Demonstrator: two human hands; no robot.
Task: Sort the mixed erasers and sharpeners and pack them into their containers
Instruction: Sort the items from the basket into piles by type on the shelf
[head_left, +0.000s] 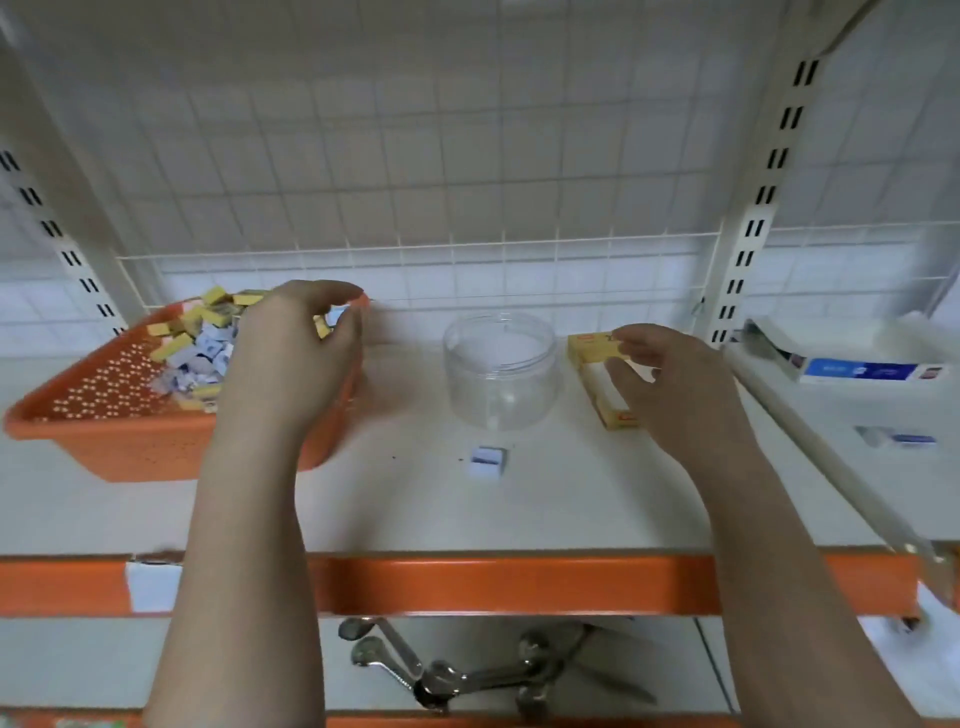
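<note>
Two hands were busy on the shelf (545, 499). An orange basket (104, 436) sat at the left, so its mixed pile of yellow and white pieces (195, 345) was easy to reach. The left hand (296, 353) hung over it, fingers curled, maybe pinching a yellow piece. The right hand (670, 379) held the open yellow box (597, 353) steady, likely for packing. A clear jar (501, 371) stood open between them, and one white piece (488, 461) lay in front.
</note>
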